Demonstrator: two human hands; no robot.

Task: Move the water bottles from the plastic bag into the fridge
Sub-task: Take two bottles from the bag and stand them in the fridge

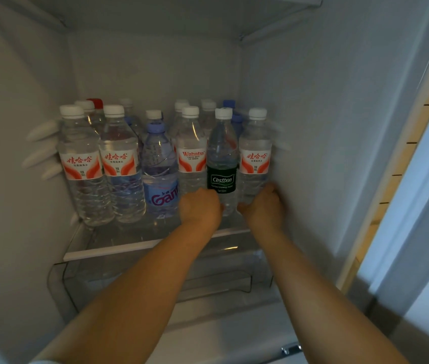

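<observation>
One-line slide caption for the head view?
Both hands set bottles on a fridge shelf crowded with water bottles.

Looking into an open fridge [313, 106]. Both hands reaching to the front row of water bottles on a glass shelf [118, 249]. Left hand [200, 206] gripping the base of a Wahaha bottle [191, 151]; right hand [263, 207] gripping another Wahaha bottle [255, 153]. Between the grips, a green-labelled C'estbon bottle [222, 164]. Left of both, a blue Ganten bottle [159, 172].

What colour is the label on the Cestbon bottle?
Dark green with white lettering on the Cestbon bottle, clearest in the head view.
</observation>
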